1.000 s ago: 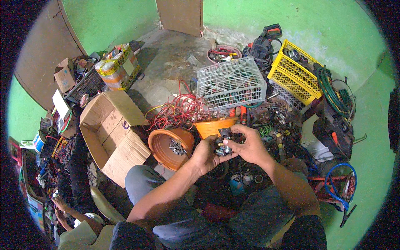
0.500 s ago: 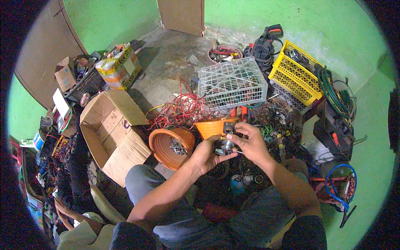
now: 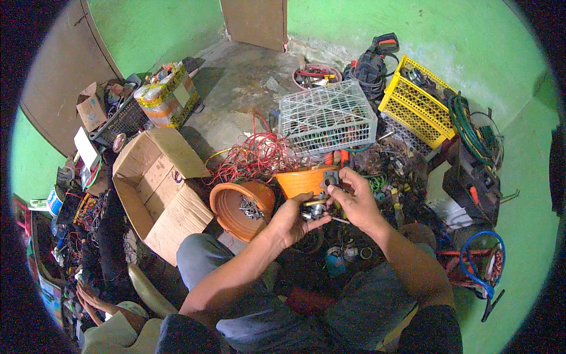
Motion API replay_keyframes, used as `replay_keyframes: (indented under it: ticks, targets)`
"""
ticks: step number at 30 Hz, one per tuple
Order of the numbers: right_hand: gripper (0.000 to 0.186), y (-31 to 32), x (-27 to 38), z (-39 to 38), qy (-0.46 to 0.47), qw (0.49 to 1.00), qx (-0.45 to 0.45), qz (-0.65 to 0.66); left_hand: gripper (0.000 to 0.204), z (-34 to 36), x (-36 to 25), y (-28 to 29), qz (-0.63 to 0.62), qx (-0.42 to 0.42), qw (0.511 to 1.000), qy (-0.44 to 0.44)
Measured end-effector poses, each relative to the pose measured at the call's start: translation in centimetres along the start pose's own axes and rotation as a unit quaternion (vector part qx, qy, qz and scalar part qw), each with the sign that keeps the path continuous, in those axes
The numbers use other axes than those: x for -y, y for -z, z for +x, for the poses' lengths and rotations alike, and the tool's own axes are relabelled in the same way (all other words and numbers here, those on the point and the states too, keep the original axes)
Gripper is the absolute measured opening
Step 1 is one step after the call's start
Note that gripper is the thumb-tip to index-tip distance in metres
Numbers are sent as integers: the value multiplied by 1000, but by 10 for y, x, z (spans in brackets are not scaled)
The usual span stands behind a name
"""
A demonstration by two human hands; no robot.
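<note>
In front of my knees, my left hand [image 3: 288,220] is closed around a small silver metal part [image 3: 317,209]. A brass-coloured piece [image 3: 314,203] lies across its top. My right hand [image 3: 359,205] pinches a small grey block [image 3: 331,177] with a dark hole, just above that metal part. A thin metal rod [image 3: 340,220] sticks out below my right fingers; its other end is hidden. Left of my hands a brown plastic pot [image 3: 221,203] lies tilted, with several small metal pieces [image 3: 251,207] inside. Behind my hands is an orange tub [image 3: 293,183].
An open cardboard box [image 3: 137,206] stands left of the pot. Tangled red wires [image 3: 253,156], a white crate [image 3: 327,112] and a yellow crate [image 3: 415,112] lie beyond. Scrap parts [image 3: 401,177] cover the floor at right. Another person's hand [image 3: 91,301] shows at the lower left.
The grey block in my right hand has moved slightly right and turned, apart from the metal part. The brass-coloured piece now shows plainly at my left fingers.
</note>
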State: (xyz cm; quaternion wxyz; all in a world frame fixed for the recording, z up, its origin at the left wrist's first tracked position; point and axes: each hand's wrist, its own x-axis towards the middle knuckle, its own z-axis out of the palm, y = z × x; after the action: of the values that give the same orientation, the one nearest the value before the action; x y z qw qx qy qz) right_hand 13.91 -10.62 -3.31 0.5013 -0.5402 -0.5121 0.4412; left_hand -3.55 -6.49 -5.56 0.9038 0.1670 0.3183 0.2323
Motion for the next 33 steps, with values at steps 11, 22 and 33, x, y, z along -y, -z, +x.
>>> replay_keyframes:
  ticks: [11, 22, 33]
  targets:
    - [31, 0, 9, 1, 63, 996, -61, 1, 22, 2, -5, 3, -14, -52, 998, -14]
    - [23, 8, -8, 8, -14, 993, 23, -119, 27, -5, -42, 14, -69, -99, 986, -114]
    - [29, -3, -7, 12, 10, 978, 36, -205, 27, -26, -58, 23, -91, -106, 975, -172]
